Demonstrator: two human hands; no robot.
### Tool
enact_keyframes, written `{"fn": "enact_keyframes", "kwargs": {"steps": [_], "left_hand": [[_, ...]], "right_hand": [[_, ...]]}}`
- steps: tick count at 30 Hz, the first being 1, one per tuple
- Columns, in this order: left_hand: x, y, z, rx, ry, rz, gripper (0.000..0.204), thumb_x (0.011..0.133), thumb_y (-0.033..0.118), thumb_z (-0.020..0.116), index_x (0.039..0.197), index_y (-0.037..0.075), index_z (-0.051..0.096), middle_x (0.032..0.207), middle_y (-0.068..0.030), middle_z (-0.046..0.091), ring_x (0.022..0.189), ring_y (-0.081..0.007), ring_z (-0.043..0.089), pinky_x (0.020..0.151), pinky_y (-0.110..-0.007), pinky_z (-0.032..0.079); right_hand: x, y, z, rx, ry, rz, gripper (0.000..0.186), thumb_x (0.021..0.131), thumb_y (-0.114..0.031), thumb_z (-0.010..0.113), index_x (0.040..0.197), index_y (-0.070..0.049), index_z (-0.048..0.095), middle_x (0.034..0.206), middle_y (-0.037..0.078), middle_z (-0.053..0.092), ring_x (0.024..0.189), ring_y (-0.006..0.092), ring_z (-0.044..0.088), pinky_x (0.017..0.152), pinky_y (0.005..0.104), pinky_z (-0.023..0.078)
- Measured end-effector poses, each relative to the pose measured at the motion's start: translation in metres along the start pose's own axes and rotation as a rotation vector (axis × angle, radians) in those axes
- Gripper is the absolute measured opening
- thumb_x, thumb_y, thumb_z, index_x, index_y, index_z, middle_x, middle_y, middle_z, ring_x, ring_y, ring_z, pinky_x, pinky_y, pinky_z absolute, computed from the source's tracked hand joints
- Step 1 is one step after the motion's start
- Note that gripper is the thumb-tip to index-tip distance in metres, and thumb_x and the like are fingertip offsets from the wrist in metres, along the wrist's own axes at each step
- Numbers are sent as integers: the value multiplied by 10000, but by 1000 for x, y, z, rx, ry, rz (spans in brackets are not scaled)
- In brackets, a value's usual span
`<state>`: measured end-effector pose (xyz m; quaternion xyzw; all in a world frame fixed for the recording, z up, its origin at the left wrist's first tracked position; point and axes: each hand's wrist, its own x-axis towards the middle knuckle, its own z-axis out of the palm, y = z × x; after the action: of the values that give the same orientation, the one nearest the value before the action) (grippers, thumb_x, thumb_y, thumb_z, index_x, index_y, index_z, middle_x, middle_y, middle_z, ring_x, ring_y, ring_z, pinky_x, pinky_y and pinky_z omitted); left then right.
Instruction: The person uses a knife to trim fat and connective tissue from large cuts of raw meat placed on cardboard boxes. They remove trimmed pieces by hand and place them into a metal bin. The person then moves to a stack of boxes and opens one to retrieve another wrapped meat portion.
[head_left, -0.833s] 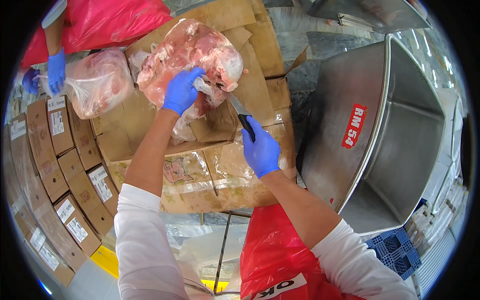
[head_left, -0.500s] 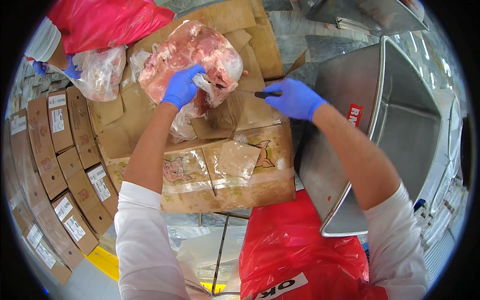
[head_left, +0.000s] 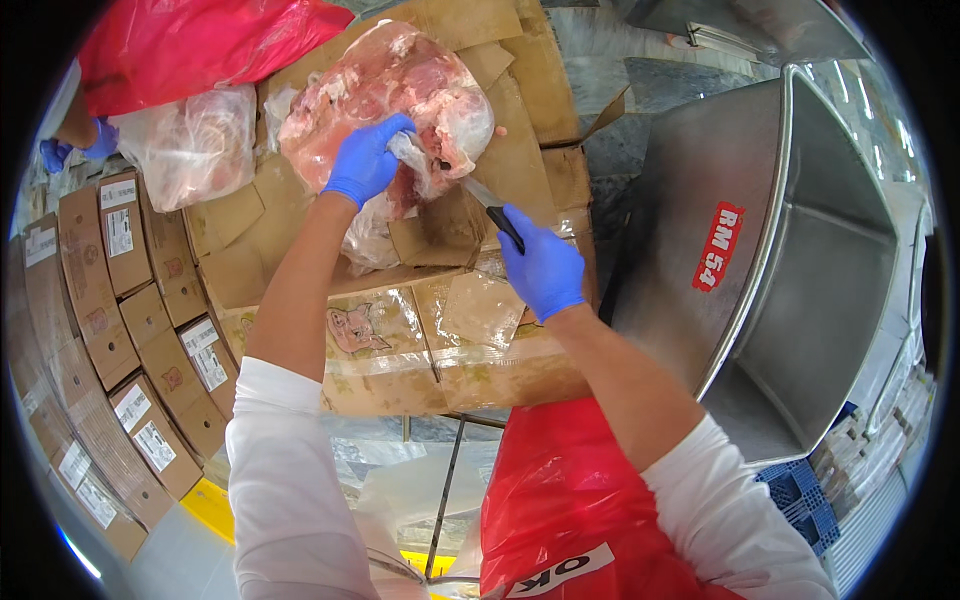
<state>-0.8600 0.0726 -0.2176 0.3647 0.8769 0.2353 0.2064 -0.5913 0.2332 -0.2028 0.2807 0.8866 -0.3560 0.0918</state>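
Observation:
A large cut of raw meat (head_left: 400,85), pink with pale fat, lies on opened cardboard (head_left: 260,240). My left hand (head_left: 366,158), in a blue glove, is closed on crumpled clear plastic film (head_left: 412,155) at the near side of the meat. In my right hand (head_left: 543,262), also gloved, is a knife (head_left: 503,222) with a black handle. Its blade points up and left, the tip at the meat's lower right edge. More clear film (head_left: 370,240) hangs below the meat over the box.
At the right stands a deep metal tub (head_left: 735,200). Stacked cardboard boxes (head_left: 150,330) fill the left side. Another person's blue-gloved hand (head_left: 100,140) is at the upper left, beside plastic-wrapped meat (head_left: 195,145) and a red apron (head_left: 200,50). A blue pallet (head_left: 800,500) shows at lower right.
My right hand has swung nearer to me and left, turning the knife from sideways to pointing up-left. My left hand stays on the film. The other person's hand has shifted left.

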Motion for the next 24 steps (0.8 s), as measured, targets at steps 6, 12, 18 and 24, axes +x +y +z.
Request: {"fn": "enact_keyframes", "kwargs": {"steps": [6,12,18,24], "left_hand": [[3,3,-8,-43,-42,-65,375,837,-4,494,1145,140,653,1029,-195,703,1005,-374,676,884,-404,521],[-3,-6,-7,-123,30,-42,383,828,-24,484,1133,141,646,1043,-189,705,981,-386,656,893,-413,516],[4,0,-13,-110,-38,-89,282,891,19,528,1131,116,638,1027,-147,708,947,-314,660,896,-376,511],[0,-11,-8,-86,-25,-50,255,908,56,551,1139,127,631,1017,-139,706,927,-307,652,880,-379,511]], "right_hand": [[-14,8,42,33,155,43,399,963,-400,634,1290,-171,634,920,184,717,783,389,706,714,491,562],[-32,0,79,229,84,158,376,945,-385,651,1159,-76,654,915,210,710,802,388,709,724,472,564],[42,18,49,956,-871,622,174,867,-178,676,902,-21,610,735,101,621,616,251,629,567,394,518],[-23,20,87,752,-303,298,201,841,-142,694,939,14,614,717,48,595,611,204,584,597,358,493]]}}
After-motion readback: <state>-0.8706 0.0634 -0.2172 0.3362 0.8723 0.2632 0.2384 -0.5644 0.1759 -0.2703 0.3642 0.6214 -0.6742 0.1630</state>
